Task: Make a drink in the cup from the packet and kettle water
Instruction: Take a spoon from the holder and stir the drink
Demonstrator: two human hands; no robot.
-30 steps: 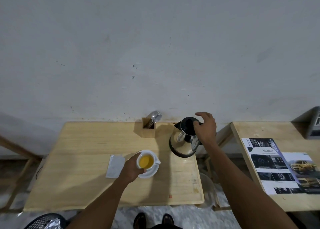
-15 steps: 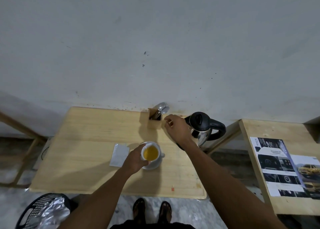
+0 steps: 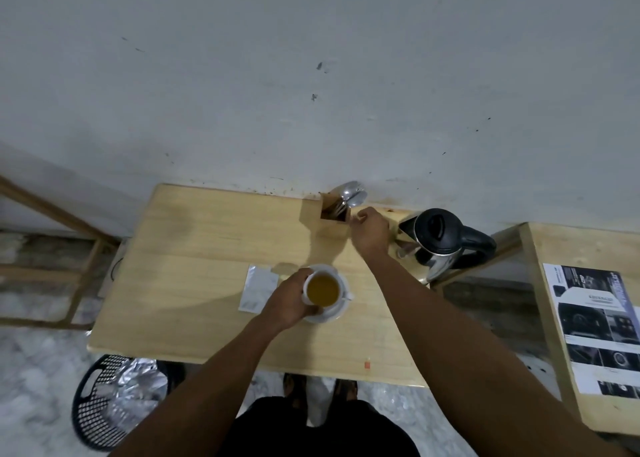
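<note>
A white cup (image 3: 322, 288) full of amber liquid stands on a white saucer (image 3: 337, 313) in the middle of the wooden table (image 3: 194, 256). My left hand (image 3: 289, 302) grips the cup's left side. A silvery packet (image 3: 258, 287) lies flat just left of it. The steel kettle (image 3: 438, 245) with a black lid and handle stands at the table's back right corner. My right hand (image 3: 369, 230) hovers between the kettle and a wooden holder (image 3: 333, 214) with spoons (image 3: 349, 193), fingers curled beside the holder's right edge, with nothing visible in them.
A second wooden table (image 3: 540, 249) stands at the right with a printed brochure (image 3: 595, 328) on it. A black mesh basket (image 3: 104, 401) with foil inside sits on the floor at the lower left. A wooden frame (image 3: 52, 214) leans at the far left. The wall runs behind the table.
My right hand let go of the kettle's handle and moved left, up to the spoon holder. The kettle now stands at the back right corner. My left hand stays on the cup.
</note>
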